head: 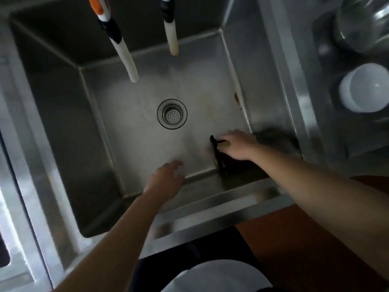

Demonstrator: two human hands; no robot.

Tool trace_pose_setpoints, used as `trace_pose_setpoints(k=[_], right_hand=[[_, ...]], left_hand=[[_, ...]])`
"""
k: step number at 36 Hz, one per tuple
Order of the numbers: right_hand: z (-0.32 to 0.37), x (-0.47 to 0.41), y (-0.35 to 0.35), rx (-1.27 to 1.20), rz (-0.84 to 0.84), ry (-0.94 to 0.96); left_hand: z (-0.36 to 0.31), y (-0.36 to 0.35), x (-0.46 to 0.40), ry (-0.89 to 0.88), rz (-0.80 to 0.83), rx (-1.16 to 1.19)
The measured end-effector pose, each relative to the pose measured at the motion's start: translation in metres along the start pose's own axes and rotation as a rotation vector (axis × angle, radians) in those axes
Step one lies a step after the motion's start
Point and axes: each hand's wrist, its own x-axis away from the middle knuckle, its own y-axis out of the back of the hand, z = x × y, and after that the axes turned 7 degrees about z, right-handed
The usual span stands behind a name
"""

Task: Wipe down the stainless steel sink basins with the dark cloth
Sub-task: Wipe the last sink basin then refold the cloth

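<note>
Stainless steel sink basin (63, 106), one; drain strainer (172, 114) at floor centre. Dark cloth (221, 160), mostly hidden beneath right hand (235, 146), lying on basin floor at near right corner; hand laid over it, exact hold indistinct through blur. Left hand (166, 180), blurred, fingers loosely spread, holding nothing, near front wall. Two white hoses (128, 57) overhead, tops cut off

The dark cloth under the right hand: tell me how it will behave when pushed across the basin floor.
The dark cloth looks floppy; its edge folds upward beside the right hand, so it may bunch. On the smooth steel basin floor it probably slides easily.
</note>
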Motion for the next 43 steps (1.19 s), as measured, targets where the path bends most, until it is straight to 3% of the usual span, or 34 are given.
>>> trace_pose_setpoints(k=[2,5,11,15,19,27,35,39,43], right_hand=[[-0.002,0.02,0.007,-0.129,-0.173,0.033],[-0.006,0.047,0.008,-0.256,-0.33,0.03],[-0.013,0.092,-0.024,-0.179,-0.298,-0.225],[-0.007,0.101,-0.04,-0.1,-0.382,-0.195],[0.01,0.09,-0.034,-0.23,-0.269,-0.154],[0.056,0.037,-0.021,-0.365,-0.175,-0.095],[0.069,-0.04,-0.029,-0.454,-0.053,-0.201],[0.067,-0.075,-0.042,-0.36,-0.119,-0.282],[0.06,-0.095,-0.05,-0.422,-0.094,-0.355]], left_hand=[[-0.018,-0.012,-0.028,-0.053,0.147,-0.167],[-0.046,-0.038,-0.069,-0.165,0.21,-0.401],[-0.082,-0.097,-0.144,-0.519,0.218,-0.773],[-0.082,-0.116,-0.18,-0.626,0.174,-0.882],[-0.06,-0.104,-0.186,-0.692,0.153,-0.955],[0.028,-0.041,-0.149,-0.504,0.013,-0.876],[0.149,0.049,-0.12,0.022,-0.337,-0.529],[0.157,0.072,-0.147,0.15,-0.399,-0.452],[0.135,0.091,-0.188,0.194,-0.526,-0.352]])
